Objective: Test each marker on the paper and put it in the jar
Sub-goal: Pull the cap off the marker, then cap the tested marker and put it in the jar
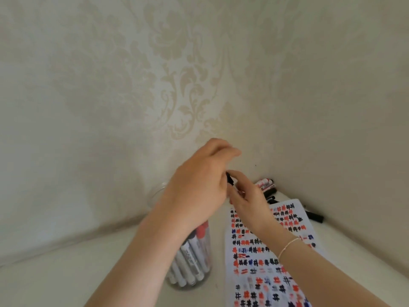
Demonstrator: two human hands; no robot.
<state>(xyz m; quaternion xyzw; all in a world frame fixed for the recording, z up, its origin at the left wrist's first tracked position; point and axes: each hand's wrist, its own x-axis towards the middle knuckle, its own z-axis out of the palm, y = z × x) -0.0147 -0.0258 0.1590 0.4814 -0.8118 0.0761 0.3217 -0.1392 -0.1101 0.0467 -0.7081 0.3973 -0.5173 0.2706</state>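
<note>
Black marker [230, 180] is pinched between both hands, left hand [199, 187] and right hand [250, 202], above the jar [192, 262].

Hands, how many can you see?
2. The left hand is raised over the jar; the right hand is above the paper. Both hold a marker between them.

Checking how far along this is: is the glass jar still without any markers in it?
No, the jar already holds several markers, standing upright with red and black caps showing beside the left forearm.
</note>
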